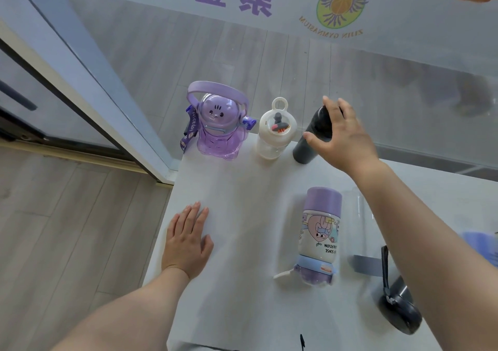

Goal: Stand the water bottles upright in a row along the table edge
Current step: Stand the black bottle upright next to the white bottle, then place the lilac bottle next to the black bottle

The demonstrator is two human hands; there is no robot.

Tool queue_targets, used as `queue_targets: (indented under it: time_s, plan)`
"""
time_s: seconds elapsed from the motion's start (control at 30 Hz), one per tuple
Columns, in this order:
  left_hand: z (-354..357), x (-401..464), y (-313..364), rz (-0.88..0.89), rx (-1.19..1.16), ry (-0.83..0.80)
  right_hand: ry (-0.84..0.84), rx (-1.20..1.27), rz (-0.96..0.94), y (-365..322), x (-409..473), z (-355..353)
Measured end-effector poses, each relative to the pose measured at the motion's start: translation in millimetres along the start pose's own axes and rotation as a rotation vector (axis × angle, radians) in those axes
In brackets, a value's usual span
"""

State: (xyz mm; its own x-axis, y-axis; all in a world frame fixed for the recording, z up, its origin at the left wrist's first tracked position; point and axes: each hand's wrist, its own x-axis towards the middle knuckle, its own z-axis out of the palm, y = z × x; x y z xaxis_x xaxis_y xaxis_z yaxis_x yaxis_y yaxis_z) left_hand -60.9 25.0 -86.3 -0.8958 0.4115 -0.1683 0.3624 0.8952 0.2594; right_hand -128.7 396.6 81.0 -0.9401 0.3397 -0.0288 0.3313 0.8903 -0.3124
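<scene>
Three bottles stand upright along the far edge of the white table (229, 283): a purple bear-shaped bottle (218, 132) with a strap, a white bottle (275, 132) with a loop lid, and a black bottle (310, 146). My right hand (347, 140) is wrapped around the black bottle's upper part, thumb in front and fingers behind. My left hand (188, 243) lies flat on the table near its left edge, holding nothing. A white cartoon-print bottle (320, 237) with a purple cap lies on its side. A clear bottle (362, 232) with a dark lid and strap also lies flat, partly hidden by my right arm.
A glass wall (269, 54) with purple lettering and a round logo stands right behind the table's far edge. A door frame (89, 86) slants down at the left, over wooden floor (67, 229). Something blue (482, 245) shows at the right, blurred.
</scene>
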Motion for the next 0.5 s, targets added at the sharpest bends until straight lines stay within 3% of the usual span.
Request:
queue_targets:
  time_s: [0.13, 0.3, 0.5]
  plan:
    - [0, 0, 0, -0.002, 0.009, -0.004, 0.004, 0.056, 0.013, 3, -15, -11]
    - [0, 0, 0, -0.008, 0.009, -0.013, 0.249, 0.083, -0.232, 12, -62, -9]
    - [-2, 0, 2, -0.009, -0.001, -0.008, 0.034, 0.061, -0.354, 39, -138, 35]
